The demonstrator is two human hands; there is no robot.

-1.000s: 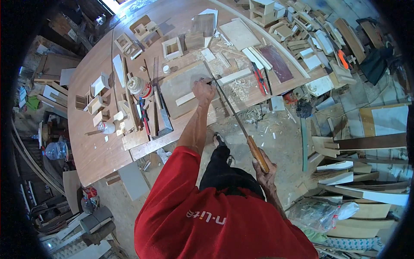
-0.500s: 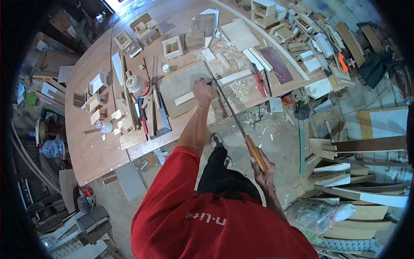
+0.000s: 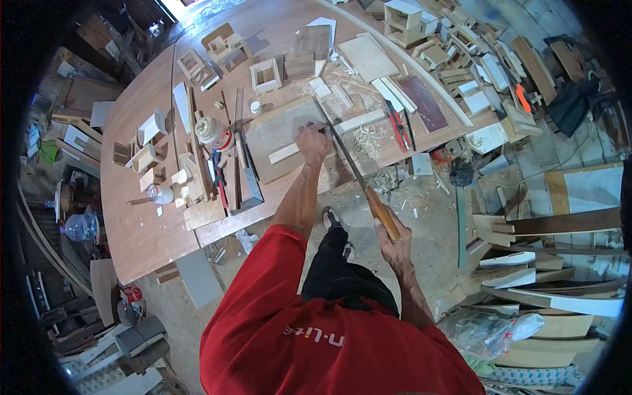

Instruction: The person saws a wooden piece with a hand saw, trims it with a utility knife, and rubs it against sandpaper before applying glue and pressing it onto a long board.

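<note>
So from where I was watching the head cam, the left hand (image 3: 312, 143) was planted on top of a pale wood strip (image 3: 359, 121), fingers bunched and pressing it down; couldn't tell from that height whether they curled around its edge or just sat on it. The strip lay slantwise across a flat grey board (image 3: 270, 135) near the front edge of the big brown table (image 3: 145, 230); one end stuck out to the left of the hand, the longer end ran up and to the right.

The right hand (image 3: 394, 245) was wrapped tight around the wooden handle of a handsaw (image 3: 349, 164), held well off the table over the littered floor; the blade ran up and left from that fist, crossed the table edge, and met the strip right beside the left hand's fingers. The teeth were too small to make out.

Other stuff around: a heap of wood shavings (image 3: 365, 141) just right of the blade on the table; a red-handled tool (image 3: 397, 122) lying beyond that; a white jar with a red band (image 3: 212, 131) standing left of the grey board; a small open wooden frame (image 3: 265, 76) further back; loads of offcuts all over the table and floor. The red shirt filled the bottom of the view.
</note>
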